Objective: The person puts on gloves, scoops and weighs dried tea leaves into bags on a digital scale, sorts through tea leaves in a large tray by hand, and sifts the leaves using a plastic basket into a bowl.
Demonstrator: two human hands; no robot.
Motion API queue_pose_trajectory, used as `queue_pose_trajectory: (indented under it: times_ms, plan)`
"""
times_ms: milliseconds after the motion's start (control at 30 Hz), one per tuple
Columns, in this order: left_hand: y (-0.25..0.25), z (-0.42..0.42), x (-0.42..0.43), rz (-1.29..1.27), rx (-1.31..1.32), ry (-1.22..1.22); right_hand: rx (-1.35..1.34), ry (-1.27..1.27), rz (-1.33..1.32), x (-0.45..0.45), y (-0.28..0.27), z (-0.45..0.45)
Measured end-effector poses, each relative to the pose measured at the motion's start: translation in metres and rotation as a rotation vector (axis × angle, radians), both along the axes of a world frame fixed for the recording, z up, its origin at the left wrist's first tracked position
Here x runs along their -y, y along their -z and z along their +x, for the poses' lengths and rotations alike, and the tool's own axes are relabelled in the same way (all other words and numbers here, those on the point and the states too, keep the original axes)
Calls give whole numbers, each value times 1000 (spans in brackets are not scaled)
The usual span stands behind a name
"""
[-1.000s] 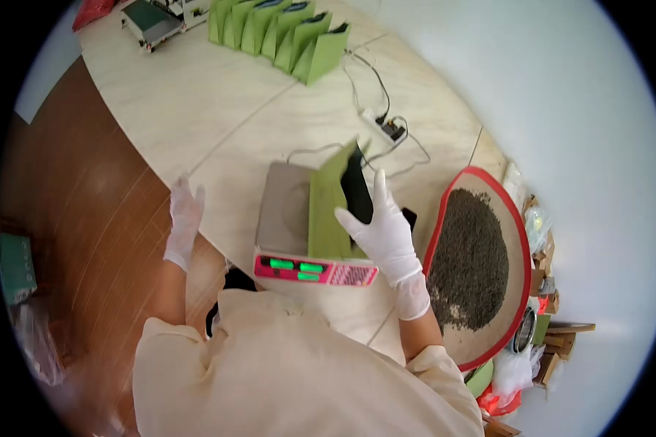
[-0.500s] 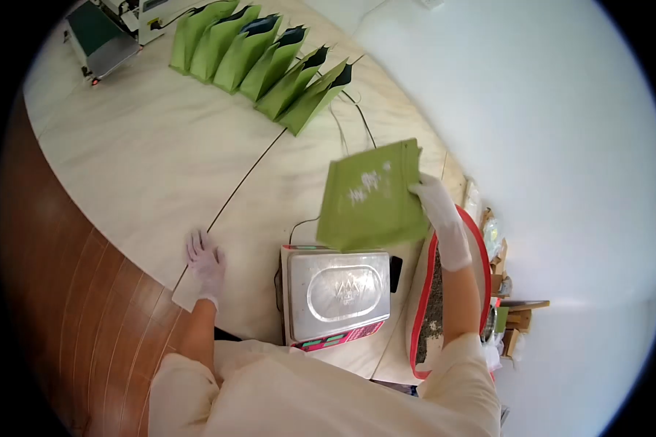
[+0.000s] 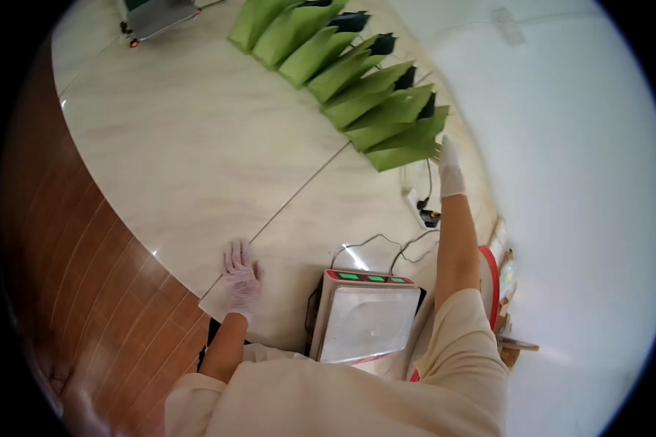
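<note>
My left hand [image 3: 242, 282], in a thin translucent glove, rests flat on the pale table with its fingers stretched out, holding nothing. At the near end of a row of upright green bags [image 3: 337, 73], my gloved right hand [image 3: 450, 166] grips the right edge of the last green bag [image 3: 408, 149]. That bag stands on the table, close against its neighbour. The bags' open tops show dark insides. Part of my right fingers is hidden by the bag's edge.
A scale [image 3: 372, 324] with a metal pan and lit green displays stands near my body. Behind it lie cables and a white power strip [image 3: 418, 209]. A red-rimmed container [image 3: 490, 280] is at the right, beside the wall. A machine with a belt [image 3: 160, 18] stands far left.
My right hand has carried the green bag from above the scale forward to the end of the row. The view has shifted; my left hand stays flat on the table.
</note>
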State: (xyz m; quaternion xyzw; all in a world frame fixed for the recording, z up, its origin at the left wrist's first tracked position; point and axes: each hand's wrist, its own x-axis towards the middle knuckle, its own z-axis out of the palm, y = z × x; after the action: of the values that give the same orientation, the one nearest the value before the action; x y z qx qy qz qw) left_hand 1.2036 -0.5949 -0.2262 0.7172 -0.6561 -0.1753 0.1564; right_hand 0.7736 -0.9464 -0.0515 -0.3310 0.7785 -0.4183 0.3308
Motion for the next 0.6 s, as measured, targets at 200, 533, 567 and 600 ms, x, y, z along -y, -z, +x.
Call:
queue_pose_trajectory:
  times_ms: [200,533,567,600]
  plan:
    - [11,-1,-1,-45,142,27,-1172,-432,195,-186,-31,50]
    - [8,-7,-12,-163,323,15,-1120,40,277,-692,-4,37]
    - [21,-1,-11,-273,402,19,-1103,108,286,-740,2,42]
    - [57,10,-7,-358,319,20,-1004,167,382,-787,9,45]
